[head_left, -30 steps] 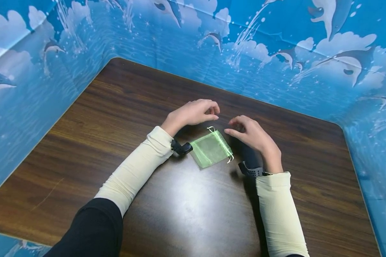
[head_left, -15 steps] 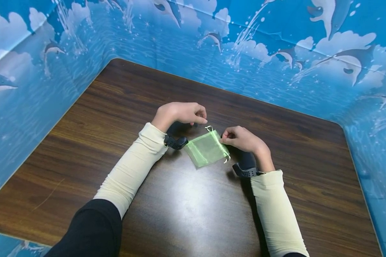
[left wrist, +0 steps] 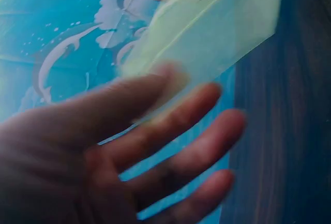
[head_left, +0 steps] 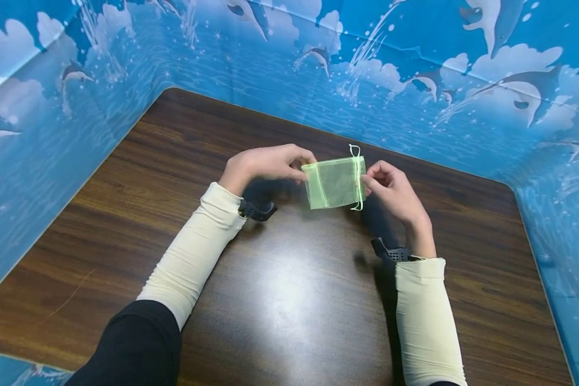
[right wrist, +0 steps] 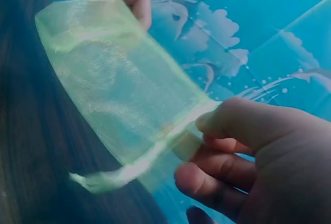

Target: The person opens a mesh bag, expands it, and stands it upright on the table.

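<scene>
A small sheer green drawstring pouch [head_left: 335,183] hangs above the table, stretched sideways between the two hands. My right hand [head_left: 396,190] pinches it at the drawstring end; in the right wrist view the thumb [right wrist: 232,123] lies over the gathered band, with fingers behind. The white cord loops [head_left: 355,150] stick out above and below that end. My left hand [head_left: 275,162] is at the pouch's closed end, thumb and index fingertips right at its corner. In the left wrist view its fingers [left wrist: 191,144] are spread and loosely bent, with the blurred thumb overlapping the pouch.
A dark wood-grain table [head_left: 173,134] lies under the hands, with a bright light reflection near its front. A blue dolphin-print cloth [head_left: 270,80] stands around its back and sides. Each wrist wears a black camera mount [head_left: 391,251].
The right hand took hold of the pouch's drawstring end and lifted it off the table, swinging it up and slightly right. The left hand moved away leftward, then in to the pouch's other end.
</scene>
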`<state>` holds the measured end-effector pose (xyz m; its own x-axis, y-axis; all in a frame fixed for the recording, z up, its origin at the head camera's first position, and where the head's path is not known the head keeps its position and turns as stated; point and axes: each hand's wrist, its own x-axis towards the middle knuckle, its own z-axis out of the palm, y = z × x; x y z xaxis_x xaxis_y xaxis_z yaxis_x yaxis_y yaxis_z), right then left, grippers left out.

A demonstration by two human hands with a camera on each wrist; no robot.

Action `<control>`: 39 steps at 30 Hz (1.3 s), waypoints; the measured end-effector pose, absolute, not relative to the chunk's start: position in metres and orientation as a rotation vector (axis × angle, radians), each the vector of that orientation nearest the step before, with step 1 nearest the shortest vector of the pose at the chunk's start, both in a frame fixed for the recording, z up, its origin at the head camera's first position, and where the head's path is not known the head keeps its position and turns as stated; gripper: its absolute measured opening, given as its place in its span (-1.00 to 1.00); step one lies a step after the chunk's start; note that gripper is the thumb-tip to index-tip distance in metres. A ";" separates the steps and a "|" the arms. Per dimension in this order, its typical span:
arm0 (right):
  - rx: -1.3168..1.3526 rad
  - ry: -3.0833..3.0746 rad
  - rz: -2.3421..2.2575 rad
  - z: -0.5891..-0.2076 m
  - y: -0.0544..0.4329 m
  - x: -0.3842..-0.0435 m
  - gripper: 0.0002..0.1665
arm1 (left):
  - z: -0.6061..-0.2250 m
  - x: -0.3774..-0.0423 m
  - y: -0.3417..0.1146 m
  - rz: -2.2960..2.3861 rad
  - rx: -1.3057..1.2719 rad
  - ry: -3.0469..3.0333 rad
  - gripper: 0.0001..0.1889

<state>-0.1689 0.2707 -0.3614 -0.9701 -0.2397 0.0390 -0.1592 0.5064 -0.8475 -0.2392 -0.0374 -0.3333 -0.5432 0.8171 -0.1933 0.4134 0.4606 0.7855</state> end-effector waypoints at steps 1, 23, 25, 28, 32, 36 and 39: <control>-0.357 2.663 -1.481 -0.361 0.271 -0.169 -0.79 | -0.334 -0.239 -0.035 0.947 1.040 2.173 -0.80; -0.249 3.399 -0.981 -0.363 0.230 -0.166 -0.44 | -0.365 -0.210 0.029 0.963 0.664 3.065 -0.61; -0.184 3.428 -0.987 -0.365 0.227 -0.166 -0.50 | -0.367 -0.207 0.033 0.964 0.662 3.061 -0.63; -0.119 3.487 -1.002 -0.368 0.226 -0.166 -0.67 | -0.368 -0.203 0.039 0.970 0.643 3.060 -0.64; -0.159 3.577 -0.970 -0.370 0.226 -0.166 -0.81 | -0.373 -0.199 0.044 0.959 0.579 3.104 -0.67; -0.312 3.657 -0.853 -0.373 0.223 -0.168 -0.82 | -0.380 -0.201 0.045 0.919 0.453 3.157 -0.80; -0.424 3.693 -0.736 -0.375 0.220 -0.168 -0.83 | -0.385 -0.203 0.046 0.910 0.390 3.170 -0.77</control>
<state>-0.1681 0.2197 -0.3754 -0.7746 -0.0787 0.6275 -0.3132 0.9097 -0.2725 -0.2032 0.0457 -0.3849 -0.9566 0.1733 0.2345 0.2713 0.8238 0.4978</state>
